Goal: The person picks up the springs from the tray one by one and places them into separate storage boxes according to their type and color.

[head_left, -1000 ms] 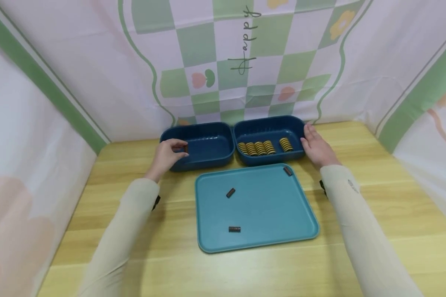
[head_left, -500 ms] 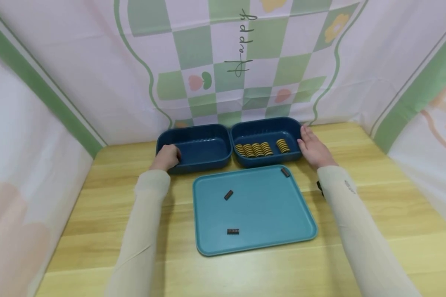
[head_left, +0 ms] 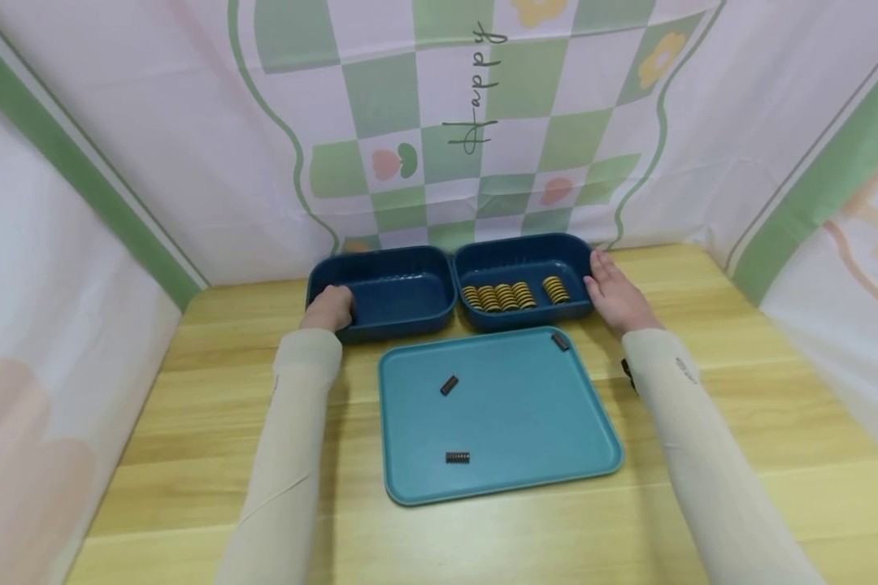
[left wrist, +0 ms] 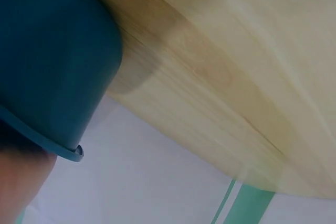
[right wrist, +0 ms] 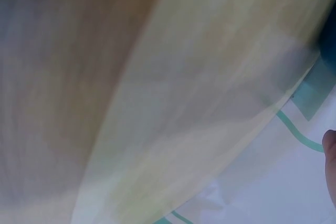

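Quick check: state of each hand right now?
Left hand: cannot tell open or closed; its grasp is hidden in the left bin.
Right hand: open, at the outer end of the right bin.

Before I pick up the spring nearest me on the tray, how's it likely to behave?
The spring may roll if nudged, since its coiled body looks round. It's probably light, being small against the tray. Its visible coils suggest it might squeeze when pinched lengthwise.

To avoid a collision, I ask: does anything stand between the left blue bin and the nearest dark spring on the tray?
Nothing loose does. Between this spring and the bin, only the tray rim and bin's front wall rise; the left hand is farther left.
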Action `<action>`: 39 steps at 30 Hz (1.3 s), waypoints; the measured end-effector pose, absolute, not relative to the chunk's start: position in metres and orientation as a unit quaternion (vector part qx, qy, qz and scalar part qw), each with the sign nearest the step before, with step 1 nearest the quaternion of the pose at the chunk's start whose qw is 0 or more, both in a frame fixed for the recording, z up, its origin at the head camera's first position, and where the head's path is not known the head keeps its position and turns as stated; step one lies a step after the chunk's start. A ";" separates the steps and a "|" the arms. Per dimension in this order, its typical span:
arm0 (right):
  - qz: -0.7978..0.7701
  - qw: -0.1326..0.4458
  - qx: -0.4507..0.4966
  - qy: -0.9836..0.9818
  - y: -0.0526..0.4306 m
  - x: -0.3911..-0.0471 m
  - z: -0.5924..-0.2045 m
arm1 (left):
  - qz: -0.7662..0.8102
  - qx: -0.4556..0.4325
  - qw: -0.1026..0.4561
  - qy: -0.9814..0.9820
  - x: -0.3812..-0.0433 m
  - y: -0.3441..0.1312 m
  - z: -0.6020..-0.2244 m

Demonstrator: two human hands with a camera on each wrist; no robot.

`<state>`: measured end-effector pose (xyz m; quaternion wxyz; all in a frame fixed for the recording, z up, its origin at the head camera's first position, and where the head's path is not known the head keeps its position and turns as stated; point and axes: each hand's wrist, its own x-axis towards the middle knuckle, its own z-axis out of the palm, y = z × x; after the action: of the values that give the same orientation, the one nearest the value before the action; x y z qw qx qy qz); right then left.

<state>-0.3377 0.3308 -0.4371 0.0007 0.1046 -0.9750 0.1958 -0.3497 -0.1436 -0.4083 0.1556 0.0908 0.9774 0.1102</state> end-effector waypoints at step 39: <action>0.181 -0.003 0.110 -0.977 0.333 -0.338 -0.439 | 0.058 0.485 0.067 0.870 -0.251 -0.037 -0.428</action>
<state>-0.3382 0.3330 -0.4391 -0.0033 0.1102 -0.9773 0.1807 -0.2510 -0.0368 -0.4282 0.0674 0.4852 0.8699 0.0578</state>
